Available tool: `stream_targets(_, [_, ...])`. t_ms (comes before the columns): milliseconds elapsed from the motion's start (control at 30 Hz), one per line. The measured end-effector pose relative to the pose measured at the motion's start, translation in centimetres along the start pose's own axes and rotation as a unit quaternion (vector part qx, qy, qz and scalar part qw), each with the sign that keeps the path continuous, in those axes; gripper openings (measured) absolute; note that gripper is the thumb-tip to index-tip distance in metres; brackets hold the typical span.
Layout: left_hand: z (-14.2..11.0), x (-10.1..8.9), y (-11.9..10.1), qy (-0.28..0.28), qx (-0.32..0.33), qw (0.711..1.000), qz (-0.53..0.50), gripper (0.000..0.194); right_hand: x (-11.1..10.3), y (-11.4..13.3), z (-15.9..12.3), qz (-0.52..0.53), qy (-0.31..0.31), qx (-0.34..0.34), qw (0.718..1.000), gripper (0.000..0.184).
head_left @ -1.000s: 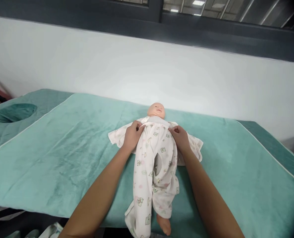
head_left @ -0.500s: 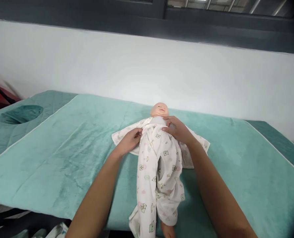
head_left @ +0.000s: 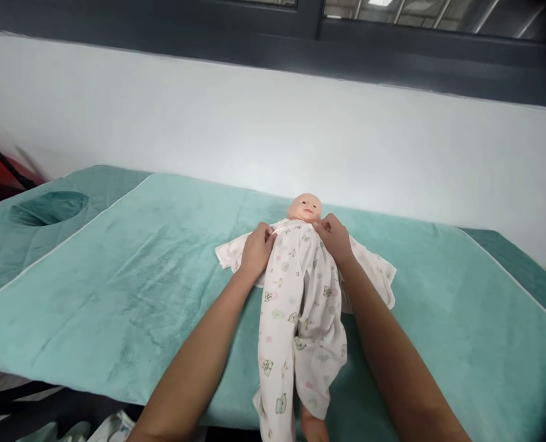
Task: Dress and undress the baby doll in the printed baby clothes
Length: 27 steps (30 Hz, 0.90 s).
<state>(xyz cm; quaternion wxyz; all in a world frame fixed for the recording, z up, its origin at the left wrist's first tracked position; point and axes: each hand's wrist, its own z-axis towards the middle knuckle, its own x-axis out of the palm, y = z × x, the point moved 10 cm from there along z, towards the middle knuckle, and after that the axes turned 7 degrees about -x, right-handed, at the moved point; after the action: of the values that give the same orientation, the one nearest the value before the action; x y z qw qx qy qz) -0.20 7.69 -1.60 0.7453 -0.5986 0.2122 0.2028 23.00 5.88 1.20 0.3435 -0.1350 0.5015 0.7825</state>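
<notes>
A baby doll [head_left: 305, 207] lies on its back with its head toward the wall. White printed baby trousers [head_left: 279, 319] cover its legs and reach up over its chest. My left hand [head_left: 258, 248] pinches the waistband at one side, and my right hand [head_left: 333, 238] pinches it at the other, just below the doll's chin. Under the trousers a matching top [head_left: 374, 270] is spread out, its sleeves to both sides. One bare foot [head_left: 314, 425] sticks out of the trouser leg on the right; the other leg's end hides any foot.
The doll lies on a green padded bed cover [head_left: 162, 276] with a round hole [head_left: 49, 209] at the far left. A white wall [head_left: 254, 123] runs behind it under a dark window frame [head_left: 185, 37]. Something red [head_left: 3, 172] stands at the left edge.
Both hands have moved up toward the doll's head, drawing the waistband over the grey area on its chest. My right hand has closed on the waistband.
</notes>
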Motion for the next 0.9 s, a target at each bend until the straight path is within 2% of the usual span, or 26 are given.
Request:
stream_targets(133, [-1.4,-0.8,0.6,-0.018,0.018,0.998,-0.054,0.012,-1.6,0.4,-3.1,0.100,-0.092,-0.035,0.990,0.020])
stream_targets(200, [-1.9,-1.1,1.0,-0.010,0.013,0.998,-0.063,0.011,-2.9,0.0,-4.9,0.090,-0.128,-0.017,0.988,0.024])
stream_targets(233, [-2.1,-1.0,1.3,0.012,0.004,0.998,-0.066,0.011,-3.3,-0.5,-5.6,0.079,-0.128,0.006,0.989,0.025])
stream_targets(300, [-2.2,0.0,2.0,0.093,-0.034,0.991,-0.086,0.016,-3.6,-1.6,-6.7,0.059,-0.097,0.061,0.992,0.025])
stream_targets(367, [-2.7,1.3,2.4,0.191,-0.077,0.972,-0.110,0.018,-3.7,-2.7,-7.3,0.039,-0.055,0.104,0.992,0.025])
stream_targets(433, [-3.1,1.9,2.3,0.247,-0.091,0.958,-0.110,0.013,-3.7,-3.2,-7.4,0.021,-0.012,0.124,0.992,0.023])
stream_targets(533, [-3.5,1.9,1.6,0.261,-0.077,0.957,-0.102,0.009,-2.2,-2.7,-7.4,0.065,0.093,0.119,0.986,0.021])
stream_targets(633, [-3.8,2.0,1.4,0.263,-0.095,0.948,-0.152,0.019,-0.5,-1.1,-7.9,0.196,0.185,0.104,0.957,0.028])
stream_targets(767, [-4.2,2.0,1.5,0.261,-0.126,0.933,-0.213,0.025,0.4,-0.5,-8.5,0.331,0.223,0.120,0.909,0.038])
stream_targets(900, [-4.6,2.4,1.2,0.290,-0.148,0.904,-0.279,0.036,1.0,-1.6,-8.9,0.407,0.205,0.156,0.876,0.044])
